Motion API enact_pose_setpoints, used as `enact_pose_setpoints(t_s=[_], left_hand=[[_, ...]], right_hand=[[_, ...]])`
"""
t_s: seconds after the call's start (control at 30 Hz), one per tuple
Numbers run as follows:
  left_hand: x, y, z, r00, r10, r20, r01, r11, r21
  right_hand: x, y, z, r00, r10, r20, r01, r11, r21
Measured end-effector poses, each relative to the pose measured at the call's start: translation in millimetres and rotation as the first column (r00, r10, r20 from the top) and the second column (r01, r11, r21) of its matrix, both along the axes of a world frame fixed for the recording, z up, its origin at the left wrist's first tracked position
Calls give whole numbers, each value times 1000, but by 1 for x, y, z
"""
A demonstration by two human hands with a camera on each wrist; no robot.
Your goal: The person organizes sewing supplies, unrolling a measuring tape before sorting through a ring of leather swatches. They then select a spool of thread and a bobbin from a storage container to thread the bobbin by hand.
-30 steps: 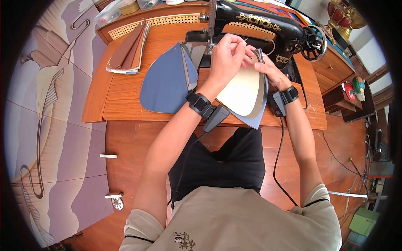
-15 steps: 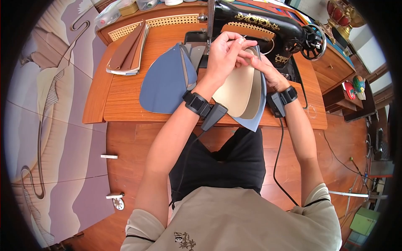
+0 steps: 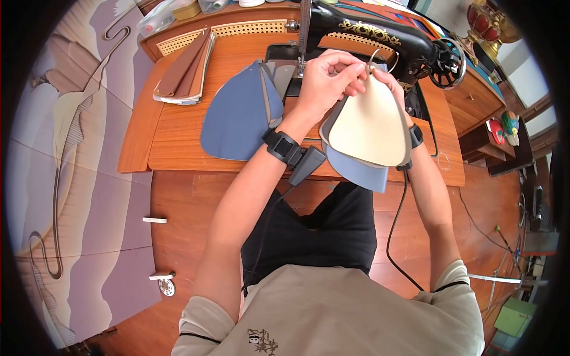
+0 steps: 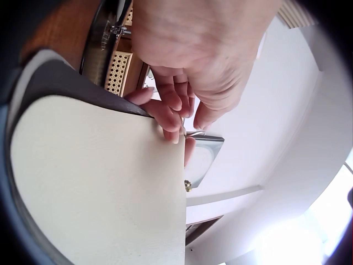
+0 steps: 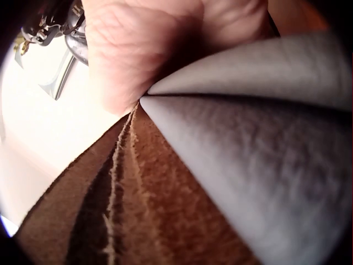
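Note:
At the narrow top of a stack of cream, grey and blue sheets, the right hand (image 3: 393,89) grips them, largely behind the cream sheet (image 3: 368,127). My left hand (image 3: 323,86) has thumb and fingers closed together at that same tip. In the left wrist view the left hand (image 4: 198,55) pinches a thin shiny piece (image 4: 194,133) beside the corner of the cream sheet (image 4: 105,171), where fingers of the other hand also show. The right wrist view has the right hand (image 5: 160,44) above brown suede-like layers (image 5: 160,204) and grey folded sheets (image 5: 276,149).
A black sewing machine (image 3: 380,29) stands just behind the hands on a wooden table (image 3: 172,133). Blue pieces (image 3: 234,118) lie left of the hands, brown folded pieces (image 3: 184,71) farther left. A dark cable (image 3: 394,237) hangs from the right wrist.
The held stack has swung to the right and its cream face has turned toward the head camera, now covering part of the right hand and wrist. The left hand stays at the stack's tip.

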State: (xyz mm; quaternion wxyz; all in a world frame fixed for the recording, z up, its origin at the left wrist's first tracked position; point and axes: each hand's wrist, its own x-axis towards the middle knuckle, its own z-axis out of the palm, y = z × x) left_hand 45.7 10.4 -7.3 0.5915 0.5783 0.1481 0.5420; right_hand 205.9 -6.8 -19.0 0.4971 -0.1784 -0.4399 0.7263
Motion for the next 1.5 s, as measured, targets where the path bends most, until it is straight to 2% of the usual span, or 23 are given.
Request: enact_pose_setpoints(t_s=[0.03, 0.07, 0.2, 0.27, 0.3, 0.37, 0.4, 0.43, 0.5, 0.6, 0.63, 0.67, 0.7, 0.77, 0.8, 0.87, 1.03, 1.1, 1.2, 1.33, 1.4, 1.43, 1.5], left_hand=[[-1, 0, 0, 1000, 1, 0, -1, 1000, 0], [-2, 1, -1, 1000, -16, 22, 17, 1000, -18], [1, 8, -8, 999, 41, 3, -41, 999, 6], [5, 8, -10, 999, 46, -17, -46, 999, -13], [5, 10, -12, 993, 89, -72, -89, 996, 6], [6, 12, -15, 984, 127, -127, -124, 992, 30], [6, 12, -15, 973, 157, -170, -148, 987, 64], [5, 13, -16, 959, 191, -211, -174, 980, 99], [5, 16, -20, 944, 246, -219, -208, 961, 182], [7, 20, -27, 937, 271, -221, -234, 955, 179], [7, 22, -29, 903, 344, -256, -278, 924, 261], [7, 23, -28, 863, 418, -282, -316, 885, 342], [8, 22, -27, 864, 417, -281, -316, 885, 343], [9, 20, -25, 962, 170, -215, -144, 981, 131], [8, 18, -25, 961, 173, -214, -147, 980, 133], [7, 14, -22, 972, 125, -197, -112, 991, 75], [5, 6, -15, 975, 69, -209, -52, 995, 83], [5, 6, -14, 978, 73, -197, -57, 995, 86], [5, 5, -13, 978, 88, -190, -68, 992, 106], [8, 2, -12, 980, 49, -195, -22, 990, 141], [9, 0, -12, 983, 23, -183, 2, 990, 140], [9, -1, -13, 985, -1, -175, 24, 991, 134], [8, -5, -9, 986, -25, -167, 47, 991, 129]], right_hand=[[-2, 3, -1, 967, 160, -199, -145, 986, 88], [-5, -2, 4, 941, 178, -289, -167, 984, 62], [0, -1, 6, 858, 264, -440, -283, 959, 23], [2, 0, 5, 947, 108, -303, -143, 985, -95], [-2, -5, 5, 953, -5, -303, -57, 980, -193], [3, -2, 3, 991, 10, -133, -31, 987, -156], [5, 2, 1, 992, 22, -127, -54, 966, -251], [7, 2, 0, 992, 23, -128, -55, 967, -249], [3, -6, 9, 980, -99, 174, 135, 968, -209], [5, -7, 10, 973, 9, 229, 50, 967, -251], [7, -5, 7, 968, 52, 244, 15, 963, -268], [12, -1, 4, 930, -48, 364, 161, 944, -289], [15, 0, -1, 930, -49, 364, 163, 944, -287], [14, 2, -4, 930, -121, 347, 230, 928, -293], [12, 1, -2, 930, -120, 348, 228, 929, -291], [9, -2, 4, 934, -246, 258, 294, 941, -168], [12, 0, 6, 926, -227, 301, 299, 928, -221], [14, 5, 2, 881, -299, 366, 321, 947, 2], [17, 7, 3, 857, -345, 382, 344, 936, 73], [13, 7, 2, 873, -391, 292, 419, 907, -38], [14, 13, -2, 944, -325, 62, 330, 940, -88], [18, 13, -3, 943, -327, 62, 331, 939, -89], [22, 11, 1, 998, -45, 42, 48, 996, -76]])
